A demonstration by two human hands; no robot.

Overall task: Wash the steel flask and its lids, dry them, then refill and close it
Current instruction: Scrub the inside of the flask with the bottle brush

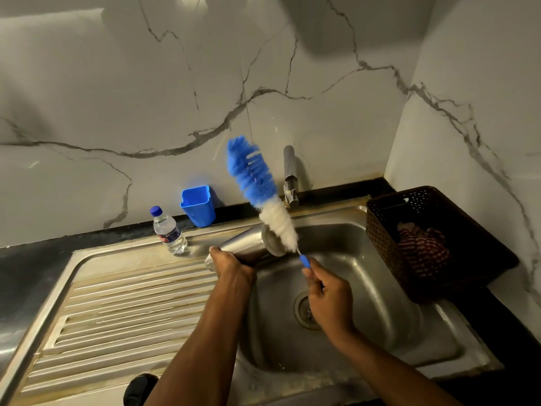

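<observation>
My left hand [234, 266] grips the steel flask [248, 243], which lies almost level over the sink's left rim with its wide round end turned to the right. A blue and white bottle brush [257, 187] stands slanted up and to the left, outside the flask, its white bristles just in front of that end. My right hand [329, 297] pinches the brush's blue handle over the basin. No lid shows in this view.
The steel sink [380, 297] has a ribbed drainboard [117, 306] to the left and a tap [290, 175] at the back. A small water bottle [169, 231] and a blue cup [197, 205] stand behind the drainboard. A dark basket [433, 244] holds a striped cloth on the right.
</observation>
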